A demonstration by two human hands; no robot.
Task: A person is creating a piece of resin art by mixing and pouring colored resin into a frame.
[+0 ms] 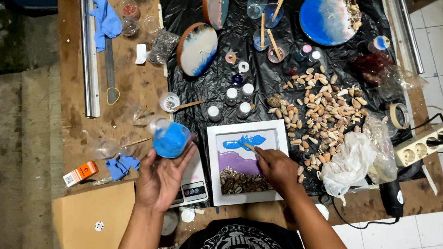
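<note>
**While Blue Pooled in the White Frame, Two Hands Worked Over It**

While the wooden surface (131, 82) stretched across the whole view, a black plastic sheet (224, 83) covered its middle and carried most of the clutter. On that sheet, near the person's chest, lay a white square frame (212, 163), its inside banded: a blue pool at the top, a purple strip below it, and a row of brown shells along the bottom. Round discs painted in blue and white (325, 17) rested farther back. A heap of loose shells (324, 108) spread to the right of the frame, beside a crumpled white plastic bag (349, 162). A white power strip (425, 144) sat at the right edge.

The left hand (160, 180) was curled around a clear cup of blue liquid (171, 140), held tilted just left of the frame and above the surface. The right hand (279, 167) was closed on a thin wooden stick (251, 148), whose tip touched the blue pool inside the frame. Small white-capped bottles (237, 100) stood just behind the frame.
</note>
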